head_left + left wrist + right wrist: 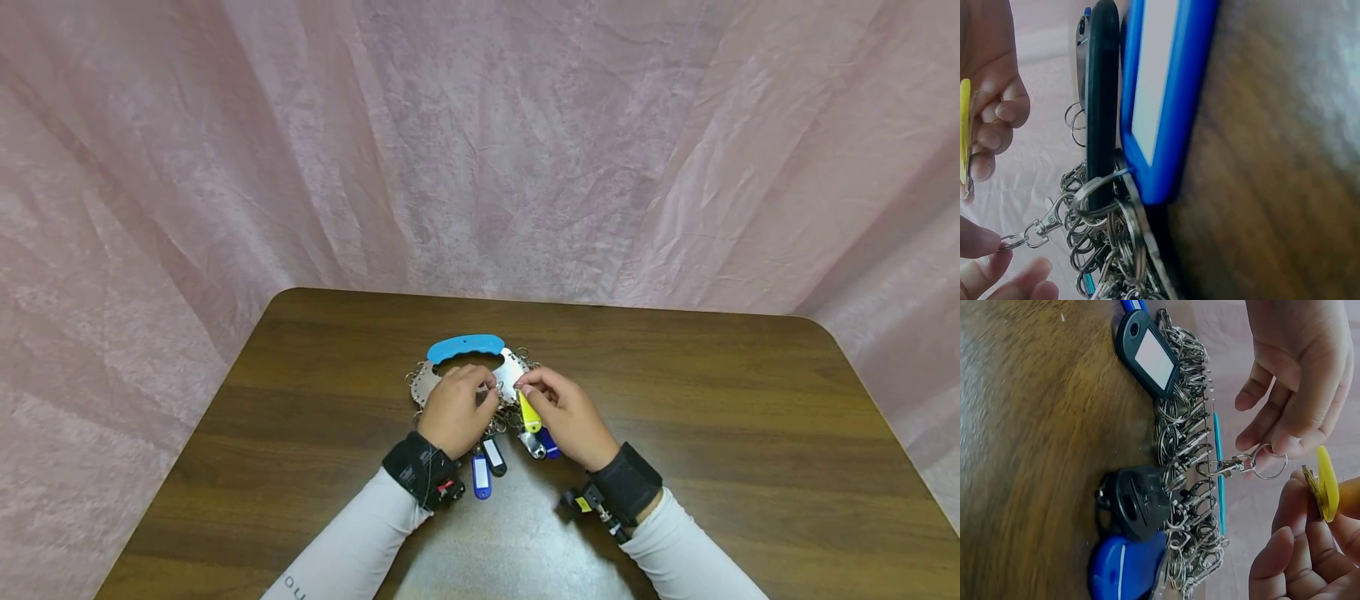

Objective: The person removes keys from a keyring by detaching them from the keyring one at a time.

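A metal plate (pixel 510 377) with a blue handle (pixel 465 346) lies on the table, its edge lined with swivel clasps and split rings. My left hand (pixel 457 410) pinches one split ring (pixel 1270 464) between thumb and fingers, drawing its swivel clasp (pixel 1049 220) away from the plate. My right hand (pixel 570 417) holds a yellow key tag (pixel 529 413); a small brassy metal piece (pixel 1314 487) shows beside the tag, close to the pinched ring but apart from it. A blue key tag (pixel 481 475) and a black key tag (pixel 494 457) hang at the plate's near edge.
A dark blue fob (pixel 1127 565) and a black fob (pixel 1139 501) lie at the plate's near right, beneath my right hand. The brown wooden table (pixel 750 433) extends around the plate. A pink curtain (pixel 480 150) hangs behind its far edge.
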`<action>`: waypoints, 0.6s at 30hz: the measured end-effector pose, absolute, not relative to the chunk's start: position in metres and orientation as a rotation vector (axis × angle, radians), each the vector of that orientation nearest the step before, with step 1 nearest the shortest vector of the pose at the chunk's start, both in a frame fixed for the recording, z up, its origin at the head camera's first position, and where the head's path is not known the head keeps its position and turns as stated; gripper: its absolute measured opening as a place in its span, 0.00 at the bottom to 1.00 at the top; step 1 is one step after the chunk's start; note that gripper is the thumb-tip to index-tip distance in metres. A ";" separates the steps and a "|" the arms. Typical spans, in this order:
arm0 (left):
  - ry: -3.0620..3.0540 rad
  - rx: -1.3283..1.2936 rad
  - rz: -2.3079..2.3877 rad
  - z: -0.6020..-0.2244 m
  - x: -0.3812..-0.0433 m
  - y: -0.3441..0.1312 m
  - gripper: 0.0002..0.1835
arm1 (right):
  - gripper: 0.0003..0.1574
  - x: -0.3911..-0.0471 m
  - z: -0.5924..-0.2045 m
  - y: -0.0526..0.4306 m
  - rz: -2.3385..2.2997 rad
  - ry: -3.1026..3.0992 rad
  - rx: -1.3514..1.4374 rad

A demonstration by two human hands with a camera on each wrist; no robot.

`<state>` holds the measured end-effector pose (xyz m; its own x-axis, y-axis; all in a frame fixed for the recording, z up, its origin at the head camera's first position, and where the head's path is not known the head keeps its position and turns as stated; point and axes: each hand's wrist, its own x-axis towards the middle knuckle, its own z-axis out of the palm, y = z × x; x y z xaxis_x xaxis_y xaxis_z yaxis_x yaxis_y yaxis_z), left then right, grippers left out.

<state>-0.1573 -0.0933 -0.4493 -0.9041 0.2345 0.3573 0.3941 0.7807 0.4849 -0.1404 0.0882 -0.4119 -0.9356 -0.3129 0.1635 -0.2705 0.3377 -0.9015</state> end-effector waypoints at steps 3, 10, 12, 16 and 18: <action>-2.686 -0.487 -0.821 -0.451 -0.158 -0.094 0.03 | 0.08 -0.139 -0.409 0.091 -1.681 2.557 -0.534; -2.676 -0.485 -0.803 -0.454 -0.158 -0.095 0.03 | 0.09 -0.137 -0.405 0.097 -1.670 2.576 -0.480; -2.676 -0.487 -0.807 -0.454 -0.158 -0.095 0.03 | 0.08 -0.136 -0.406 0.099 -1.677 2.574 -0.487; -2.672 -0.487 -0.819 -0.453 -0.158 -0.094 0.03 | 0.08 -0.136 -0.408 0.104 -1.707 2.570 -0.486; -2.670 -0.490 -0.825 -0.453 -0.159 -0.093 0.03 | 0.08 -0.140 -0.418 0.110 -1.727 2.586 -0.504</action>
<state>-0.1586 -0.0933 -0.4532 -0.8958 0.2303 0.3802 0.4045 0.7768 0.4827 -0.1395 0.1097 -0.4184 -0.9487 -0.2582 0.1823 -0.2674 0.3478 -0.8986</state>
